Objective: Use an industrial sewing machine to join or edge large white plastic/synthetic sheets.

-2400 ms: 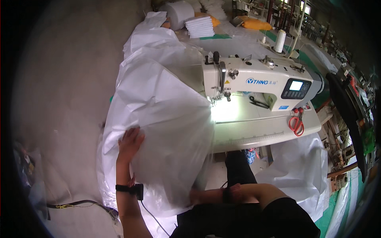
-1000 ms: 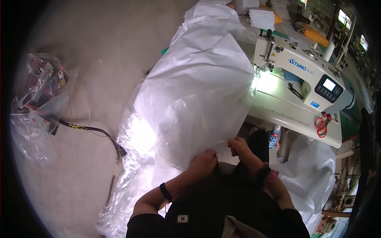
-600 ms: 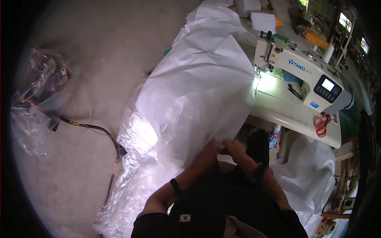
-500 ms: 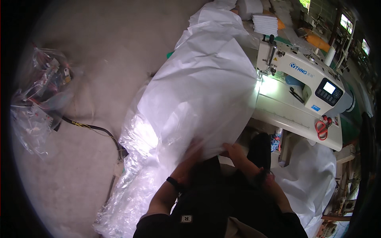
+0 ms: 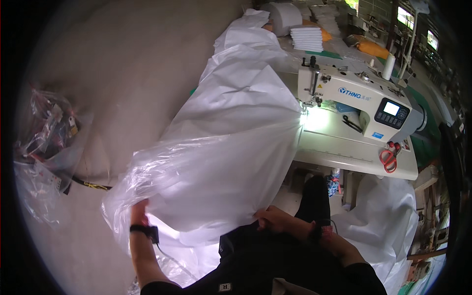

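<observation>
While my left hand (image 5: 139, 212) has swung wide, gripping the clear plastic sheet (image 5: 211, 182), my right hand (image 5: 273, 220) pinches its edge — sheet spread open.

Sewing table (image 5: 344, 152) with machine (image 5: 359, 96), perhaps scissors (image 5: 388, 158)

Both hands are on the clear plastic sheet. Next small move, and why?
Probably spread the hands apart to pull the clear plastic sheet flat. The left hand grips its crumpled lower left edge, the right hand pinches the lower right edge, and the sheet bunches between them over the white fabric by the sewing machine.
</observation>
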Available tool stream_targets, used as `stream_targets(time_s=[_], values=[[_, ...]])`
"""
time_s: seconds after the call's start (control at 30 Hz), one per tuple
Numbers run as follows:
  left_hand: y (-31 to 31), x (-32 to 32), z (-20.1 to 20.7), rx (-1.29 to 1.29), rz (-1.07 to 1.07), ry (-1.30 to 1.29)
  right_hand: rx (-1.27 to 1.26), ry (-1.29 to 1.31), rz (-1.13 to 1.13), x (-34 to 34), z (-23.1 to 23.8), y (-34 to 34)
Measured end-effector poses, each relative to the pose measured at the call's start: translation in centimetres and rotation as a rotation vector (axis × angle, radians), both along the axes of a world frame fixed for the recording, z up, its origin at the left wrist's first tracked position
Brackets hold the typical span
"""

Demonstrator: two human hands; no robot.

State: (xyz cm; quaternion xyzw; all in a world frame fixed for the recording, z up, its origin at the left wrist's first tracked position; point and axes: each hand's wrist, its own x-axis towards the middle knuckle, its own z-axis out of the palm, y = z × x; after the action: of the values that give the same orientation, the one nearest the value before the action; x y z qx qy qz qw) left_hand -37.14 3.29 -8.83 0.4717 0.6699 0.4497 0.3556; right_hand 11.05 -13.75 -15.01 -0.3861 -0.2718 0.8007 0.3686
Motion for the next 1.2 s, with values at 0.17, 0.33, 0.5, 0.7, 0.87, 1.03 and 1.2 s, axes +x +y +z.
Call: stream_targets(time_s=[0.17,0.33,0.5,0.7,0.87,1.03,1.2], values=[[-5.3,18.0,-0.7,-0.096,-1.127,1.474,-0.052,-0.486,0.059,1.2,-0.2,1.3],[-8.7,32.0,4.1,0.473,-1.1,0.681,0.072,0.112,-0.45,1.9,0.1,2.4],[-3.6,39.1,2.1,0.78,-0.706,0.78,-0.141,0.135,-0.478,3.1,2.5,-0.6],[-2.4,41.0,0.9,0.611,-0.672,1.15,-0.11,0.021,-0.526,4.4,3.1,-3.3],[-6.3,41.4,2.5,0.516,-0.974,1.032,0.053,-0.225,-0.57,5.3,1.2,-1.1],[-11.6,41.7,0.9,0.635,-1.184,1.09,0.148,-0.134,-0.744,6.8,0.7,1.4],[-12.8,40.2,3.3,0.239,-1.469,1.294,0.174,-0.374,-0.61,6.7,1.6,1.4]])
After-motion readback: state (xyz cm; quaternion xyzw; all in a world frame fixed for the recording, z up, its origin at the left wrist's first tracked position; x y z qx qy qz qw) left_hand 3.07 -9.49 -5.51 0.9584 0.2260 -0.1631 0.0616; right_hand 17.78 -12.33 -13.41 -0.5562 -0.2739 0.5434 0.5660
